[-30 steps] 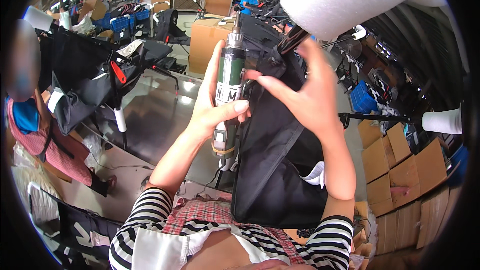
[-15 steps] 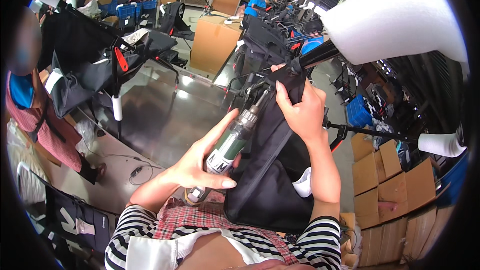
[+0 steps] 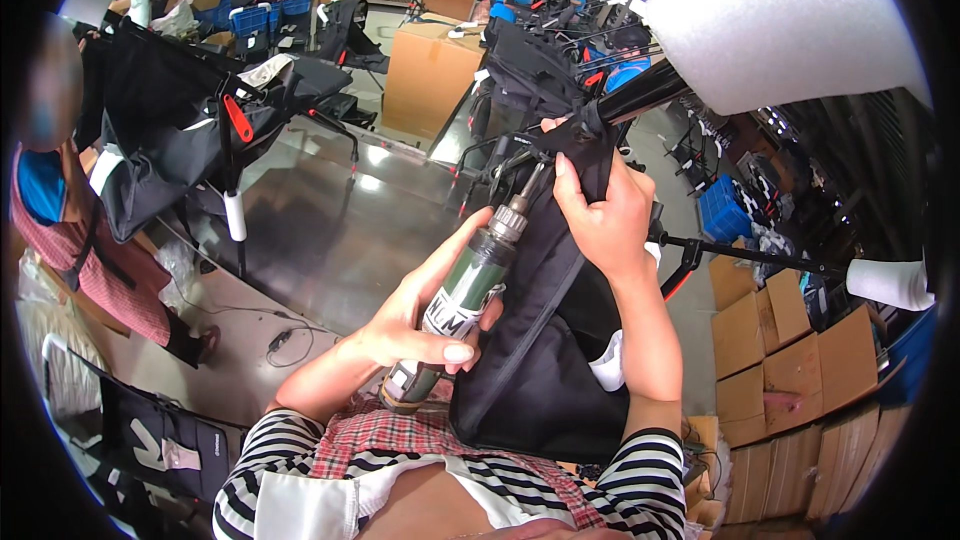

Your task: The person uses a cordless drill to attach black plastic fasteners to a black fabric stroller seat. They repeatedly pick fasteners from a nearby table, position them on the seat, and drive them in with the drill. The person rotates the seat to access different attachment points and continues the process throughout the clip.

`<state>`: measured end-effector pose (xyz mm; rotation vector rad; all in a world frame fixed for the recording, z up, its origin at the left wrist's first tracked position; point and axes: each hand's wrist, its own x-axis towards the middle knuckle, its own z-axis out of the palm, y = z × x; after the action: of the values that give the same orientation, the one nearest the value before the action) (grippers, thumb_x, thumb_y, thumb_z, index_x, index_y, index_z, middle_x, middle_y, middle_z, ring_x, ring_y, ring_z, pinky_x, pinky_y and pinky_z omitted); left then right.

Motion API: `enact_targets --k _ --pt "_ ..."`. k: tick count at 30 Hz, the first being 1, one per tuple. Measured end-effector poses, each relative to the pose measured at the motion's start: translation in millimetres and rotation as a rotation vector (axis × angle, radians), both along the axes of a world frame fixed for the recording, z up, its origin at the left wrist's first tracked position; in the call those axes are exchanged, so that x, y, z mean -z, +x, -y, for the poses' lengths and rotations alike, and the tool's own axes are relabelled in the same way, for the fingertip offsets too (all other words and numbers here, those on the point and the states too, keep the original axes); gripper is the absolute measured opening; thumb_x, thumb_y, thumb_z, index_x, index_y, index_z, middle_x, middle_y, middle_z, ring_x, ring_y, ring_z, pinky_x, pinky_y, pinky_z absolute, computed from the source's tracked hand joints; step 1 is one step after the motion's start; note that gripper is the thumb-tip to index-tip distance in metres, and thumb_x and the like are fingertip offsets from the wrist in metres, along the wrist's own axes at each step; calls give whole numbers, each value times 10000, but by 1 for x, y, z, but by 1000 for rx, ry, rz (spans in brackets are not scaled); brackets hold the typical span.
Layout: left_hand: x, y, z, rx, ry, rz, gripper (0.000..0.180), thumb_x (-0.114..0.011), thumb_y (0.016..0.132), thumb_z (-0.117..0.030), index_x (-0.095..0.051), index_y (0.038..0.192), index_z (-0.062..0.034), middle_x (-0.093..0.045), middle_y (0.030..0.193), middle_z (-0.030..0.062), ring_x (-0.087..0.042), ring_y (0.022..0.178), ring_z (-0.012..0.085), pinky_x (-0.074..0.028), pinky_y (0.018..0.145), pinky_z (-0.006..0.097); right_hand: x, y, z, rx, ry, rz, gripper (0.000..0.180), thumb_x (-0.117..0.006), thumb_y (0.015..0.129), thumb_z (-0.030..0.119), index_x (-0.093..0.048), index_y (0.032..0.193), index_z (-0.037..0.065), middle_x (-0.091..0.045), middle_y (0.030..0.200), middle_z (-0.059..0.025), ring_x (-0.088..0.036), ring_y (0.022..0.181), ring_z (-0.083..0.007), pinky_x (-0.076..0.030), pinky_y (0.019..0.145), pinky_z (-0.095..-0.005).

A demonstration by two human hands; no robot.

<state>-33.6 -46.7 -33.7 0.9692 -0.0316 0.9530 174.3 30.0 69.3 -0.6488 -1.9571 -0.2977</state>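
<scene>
In my left hand (image 3: 405,315) is a green and black power screwdriver (image 3: 470,275), its fingers wrapped round the body. The tool's thin bit slants up to a corner of black fabric, close by my right thumb. My right hand (image 3: 612,215) pinches that black fabric (image 3: 525,340) against a dark frame tube (image 3: 645,95). A white foam sleeve (image 3: 790,25) covers the tube's near end. The cloth hangs down toward my lap, with a white patch (image 3: 608,365) on it. Whether the bit touches a screw is hidden.
Another black fabric frame with a red lever (image 3: 238,120) stands at left, beside a person in a red checked apron (image 3: 110,250). A large carton (image 3: 430,85) is ahead. Opened cartons (image 3: 790,360) and a blue crate (image 3: 722,208) lie at right. A cable (image 3: 285,335) crosses the floor.
My left hand has shifted slightly right with the power screwdriver, and the tool has turned a little in its grip. My right hand keeps its hold on the fabric.
</scene>
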Motion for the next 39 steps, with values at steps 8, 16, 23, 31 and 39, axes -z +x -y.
enact_targets --k 8,16,23,31,39 --pt "-6 10 11 -46 -2 1 1110 -670 797 84 25 1605 -226 -559 968 140 -637 679 177 -530 577 293 14 -2 -8 33 148 -41 260 -704 829 21 -646 1073 -49 -677 742 -156 -671 595 -301 -522 538 -357" --pt "-7 24 14 82 -105 114 1002 -638 831 18 -30 1577 -260 -522 956 131 -596 569 193 -514 576 345 15 -5 -6 63 165 -66 269 -683 841 0 -652 1106 -33 -698 805 -148 -679 607 -270 -526 553 -343" --pt "-3 29 14 53 -124 103 836 -664 810 -5 -221 1479 -239 -482 925 128 -575 538 216 -480 526 357 12 -12 5 82 116 -113 176 -696 841 -1 -656 1003 -56 -656 694 -141 -667 560 -257 -499 514 -341" --pt "-6 26 13 -18 -64 60 992 -645 796 17 -73 1568 -230 -508 855 134 -569 534 197 -490 505 322 14 -14 3 92 136 -124 154 -707 841 12 -649 970 -50 -631 644 -132 -637 506 -253 -480 490 -336" --pt "-16 25 16 32 -129 87 1091 -644 790 6 43 1602 -238 -487 783 102 -550 505 178 -492 505 308 19 -11 -1 95 78 -111 229 -662 865 -27 -666 1093 -48 -737 862 -145 -720 650 -214 -538 579 -302"
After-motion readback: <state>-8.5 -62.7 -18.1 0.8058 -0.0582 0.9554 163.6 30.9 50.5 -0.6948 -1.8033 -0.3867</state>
